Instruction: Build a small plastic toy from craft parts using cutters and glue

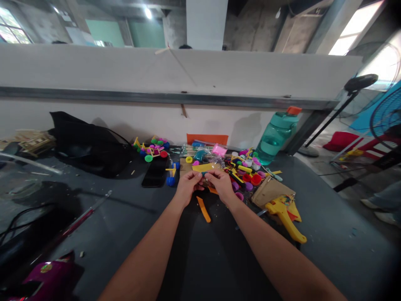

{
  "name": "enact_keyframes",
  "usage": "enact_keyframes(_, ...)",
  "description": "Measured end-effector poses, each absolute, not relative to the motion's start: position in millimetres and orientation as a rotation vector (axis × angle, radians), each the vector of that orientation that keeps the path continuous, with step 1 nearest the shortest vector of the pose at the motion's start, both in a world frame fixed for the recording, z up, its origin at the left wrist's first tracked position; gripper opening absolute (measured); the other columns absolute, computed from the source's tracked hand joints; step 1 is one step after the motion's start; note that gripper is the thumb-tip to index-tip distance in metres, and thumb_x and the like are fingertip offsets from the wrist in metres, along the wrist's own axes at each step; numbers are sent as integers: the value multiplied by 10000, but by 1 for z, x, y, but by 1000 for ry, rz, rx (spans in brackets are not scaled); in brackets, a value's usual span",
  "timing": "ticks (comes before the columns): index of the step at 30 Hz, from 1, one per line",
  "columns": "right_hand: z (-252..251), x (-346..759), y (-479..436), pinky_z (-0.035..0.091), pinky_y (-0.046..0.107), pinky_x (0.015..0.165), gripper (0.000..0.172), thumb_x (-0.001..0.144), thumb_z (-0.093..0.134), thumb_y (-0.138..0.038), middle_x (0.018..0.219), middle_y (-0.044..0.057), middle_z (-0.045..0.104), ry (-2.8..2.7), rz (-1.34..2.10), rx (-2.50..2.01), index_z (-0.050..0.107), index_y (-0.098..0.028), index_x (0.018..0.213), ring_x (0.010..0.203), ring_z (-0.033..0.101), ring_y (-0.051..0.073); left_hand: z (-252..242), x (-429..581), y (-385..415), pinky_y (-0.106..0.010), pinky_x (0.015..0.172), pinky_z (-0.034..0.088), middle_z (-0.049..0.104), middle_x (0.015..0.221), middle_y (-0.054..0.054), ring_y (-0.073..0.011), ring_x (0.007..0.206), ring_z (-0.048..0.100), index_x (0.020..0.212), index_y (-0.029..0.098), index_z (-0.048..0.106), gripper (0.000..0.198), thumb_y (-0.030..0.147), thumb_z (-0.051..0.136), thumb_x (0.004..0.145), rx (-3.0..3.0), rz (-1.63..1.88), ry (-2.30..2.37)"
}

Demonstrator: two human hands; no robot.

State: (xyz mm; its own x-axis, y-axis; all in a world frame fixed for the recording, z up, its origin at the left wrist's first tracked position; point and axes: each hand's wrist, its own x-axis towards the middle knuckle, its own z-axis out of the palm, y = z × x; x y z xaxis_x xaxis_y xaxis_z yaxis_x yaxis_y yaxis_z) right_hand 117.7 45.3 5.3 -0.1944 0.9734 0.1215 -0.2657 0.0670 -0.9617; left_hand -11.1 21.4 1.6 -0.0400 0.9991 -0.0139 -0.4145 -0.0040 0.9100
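Note:
My left hand (pixel 188 187) and my right hand (pixel 222 186) meet above the middle of the dark table. Both are closed, with thumbs and fingertips pinching a small blue-green piece (pixel 204 173) between them. It is too small to name, and the fingers cover most of it. Just below the hands lies an orange strip-shaped piece (pixel 204 210), with more orange partly hidden near my right fingers. Behind my fingertips is a flat yellow piece (pixel 203 167). Colourful plastic caps (pixel 255 179) are heaped beside my right hand.
A glue gun (pixel 286 217) rests at the right, near a teal bottle (pixel 274 136). On the left are a phone (pixel 154 172), a black bag (pixel 84 146), small cap-and-stick assemblies (pixel 152 148) and a purple tool (pixel 46 278). A white partition (pixel 125 69) stands behind the table.

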Motion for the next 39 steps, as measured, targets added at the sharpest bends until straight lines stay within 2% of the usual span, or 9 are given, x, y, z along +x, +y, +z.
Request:
enact_keyframes(6,4,118,45,397,201,482,175,607,718,-303,570,-46,581,-1227,1373,-859,652,-177,709,477,481,66,2,-11,22,-204,447,491,543,606,18,-80,524,506,703,137,585,295,395,707,629,844,1410,918)
enact_keyframes(16,4,118,45,446,242,546,201,593,720,-302,643,-17,628,-1313,1312,-880,657,-174,734,543,550,111,1,-12,22,-203,451,496,531,569,22,-80,513,511,695,134,582,302,403,703,633,867,1393,915)
enact_keyframes(33,3,117,44,442,243,514,210,614,694,-311,673,11,644,-1446,1122,-964,655,-168,763,544,553,126,1,-10,22,-203,433,499,530,535,24,-79,472,515,690,133,573,330,443,678,646,862,1395,922)
enact_keyframes(39,3,117,45,410,227,472,221,620,688,-309,710,10,652,-1484,1076,-966,653,-177,794,507,529,107,4,-10,21,-216,464,510,544,519,18,-77,464,515,672,121,580,297,397,688,652,844,1357,905)
